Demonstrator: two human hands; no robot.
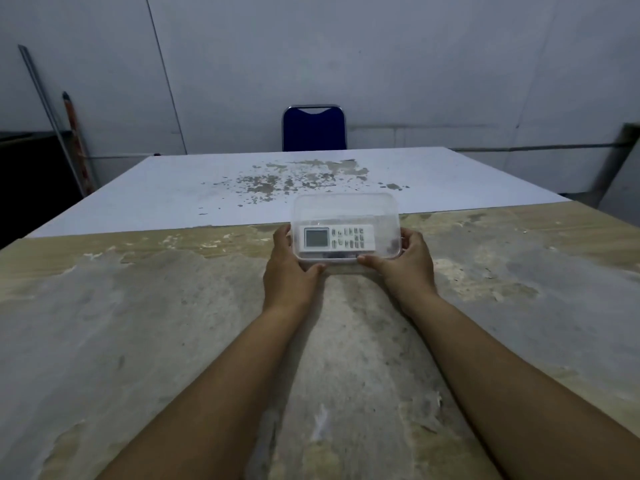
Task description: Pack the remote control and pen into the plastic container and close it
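From the head camera, a clear plastic container (346, 230) sits on the worn desk (138, 323), out toward the middle where the bare, scuffed surface meets a white sheet (173, 188) covering the far half. The white remote control (337, 238) lies inside it, long axis running left to right across the desk, display end toward the left. A thin dark shape along the remote's near side may be the pen, but it is too faint to be sure. A clear lid appears to rest over the box; whether it is pressed home all round cannot be told. The left hand (289, 268) grasps the container's left near corner, thumb along the near rim and fingers round the short side. The right hand (403, 263) mirrors it at the right near corner, thumb on the near rim. Both hands are thus closed on the container, one at each end of its long axis and equally near it, so any pressing down of the rim would likely start at the near edge under the thumbs. A blue chair (314, 129) stands beyond the desk's far edge.
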